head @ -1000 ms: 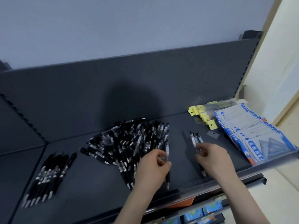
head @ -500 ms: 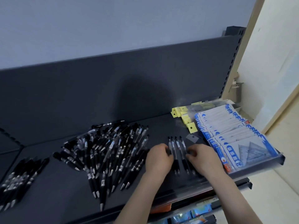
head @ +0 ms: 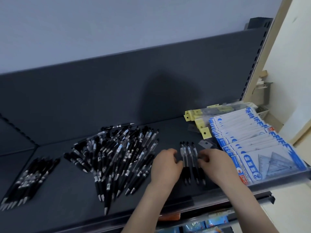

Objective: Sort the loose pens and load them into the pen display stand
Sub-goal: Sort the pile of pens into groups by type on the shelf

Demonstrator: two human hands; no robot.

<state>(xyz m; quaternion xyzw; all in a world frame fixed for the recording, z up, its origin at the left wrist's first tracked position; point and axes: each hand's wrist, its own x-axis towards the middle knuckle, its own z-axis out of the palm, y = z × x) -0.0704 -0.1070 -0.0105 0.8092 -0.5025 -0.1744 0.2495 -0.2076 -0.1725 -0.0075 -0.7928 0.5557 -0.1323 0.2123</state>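
Observation:
A short row of black clear-barrel pens (head: 188, 158) lies side by side on the dark shelf (head: 168, 132), tips toward me. My left hand (head: 165, 167) rests against the row's left side, its loosely curled fingertips touching the outermost pen. My right hand (head: 214, 163) flanks the right side, with its fingertips on the outermost pen there. A big loose pile of black pens (head: 117, 153) sprawls to the left of my left hand. A smaller, roughly aligned bunch of black pens (head: 28, 180) lies at the far left. No pen display stand is in view.
Blue-and-white packets of geometry sets (head: 255, 148) are stacked at the right end of the shelf, with yellow-tagged packets (head: 202, 125) behind them. The shelf's back panel (head: 117, 91) rises behind. A lower shelf with coloured goods (head: 202, 224) shows below the front edge.
My left hand left the big pile and came right to the small row, adding a pen to it. Both hands now flank the row. The view has shifted to the right.

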